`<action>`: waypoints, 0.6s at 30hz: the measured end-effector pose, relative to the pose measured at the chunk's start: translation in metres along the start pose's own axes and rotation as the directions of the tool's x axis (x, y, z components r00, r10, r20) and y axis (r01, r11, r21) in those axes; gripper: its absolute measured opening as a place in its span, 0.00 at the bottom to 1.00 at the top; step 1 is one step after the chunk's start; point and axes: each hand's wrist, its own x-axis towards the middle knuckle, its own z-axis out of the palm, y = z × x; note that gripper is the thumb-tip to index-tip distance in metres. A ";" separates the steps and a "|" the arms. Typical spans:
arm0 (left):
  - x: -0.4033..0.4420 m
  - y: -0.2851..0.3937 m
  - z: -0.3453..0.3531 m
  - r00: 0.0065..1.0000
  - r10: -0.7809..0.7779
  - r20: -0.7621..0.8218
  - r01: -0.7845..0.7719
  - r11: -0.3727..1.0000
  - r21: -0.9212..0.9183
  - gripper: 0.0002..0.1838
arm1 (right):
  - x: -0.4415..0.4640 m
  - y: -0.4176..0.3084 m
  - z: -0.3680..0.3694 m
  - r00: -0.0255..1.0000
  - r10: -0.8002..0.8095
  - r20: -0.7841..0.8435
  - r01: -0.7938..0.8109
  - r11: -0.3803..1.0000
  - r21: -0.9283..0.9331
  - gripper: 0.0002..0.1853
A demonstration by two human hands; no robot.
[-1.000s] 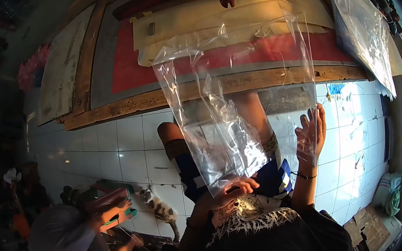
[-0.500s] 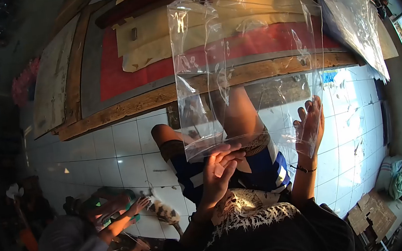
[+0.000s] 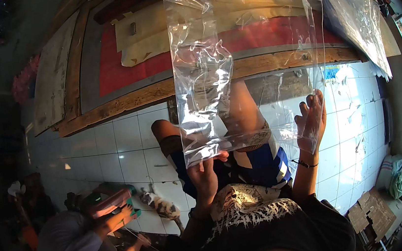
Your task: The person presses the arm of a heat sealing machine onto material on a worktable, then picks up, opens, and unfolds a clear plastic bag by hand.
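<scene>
A large clear plastic bag [image 3: 276,87] is held up before me, partly over the table edge and my legs, with bright glare on its creased left side. Its lower left edge is pinched by my left hand [image 3: 204,178], whose fingertips are partly behind the film. My right hand [image 3: 311,122] grips the lower right side, fingers curled, seen partly through the plastic.
A wood-framed table [image 3: 124,104] carries a red sheet [image 3: 110,69] and tan paper [image 3: 146,40]. Clear plastic sheets or bags [image 3: 352,14] are stacked at its right. On the tiled floor, a cat [image 3: 160,207] stands near a co-worker in a grey cap [image 3: 68,242].
My left hand has moved slightly down and left and now pinches the bag's lower edge. The bag's left side has crumpled. The co-worker's hand has drawn away from the cat.
</scene>
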 end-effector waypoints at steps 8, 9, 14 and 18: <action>0.019 0.020 -0.007 0.997 0.010 -0.074 0.004 0.981 0.195 0.21 | 0.001 0.007 -0.011 0.998 0.059 0.008 -0.060 0.996 0.073 0.25; 0.023 0.018 -0.009 0.997 0.048 -0.054 -0.037 0.982 0.186 0.21 | 0.000 0.006 -0.009 0.998 0.063 -0.011 -0.062 0.995 0.074 0.25; 0.023 0.021 -0.017 0.990 -0.116 -0.081 0.080 0.928 -0.363 0.23 | 0.000 0.001 -0.004 0.998 0.055 0.028 -0.057 0.996 0.068 0.22; 0.022 0.043 0.008 0.990 0.124 -0.066 -0.134 0.973 -0.186 0.40 | 0.000 0.005 -0.004 0.992 0.122 0.044 -0.125 0.990 0.064 0.20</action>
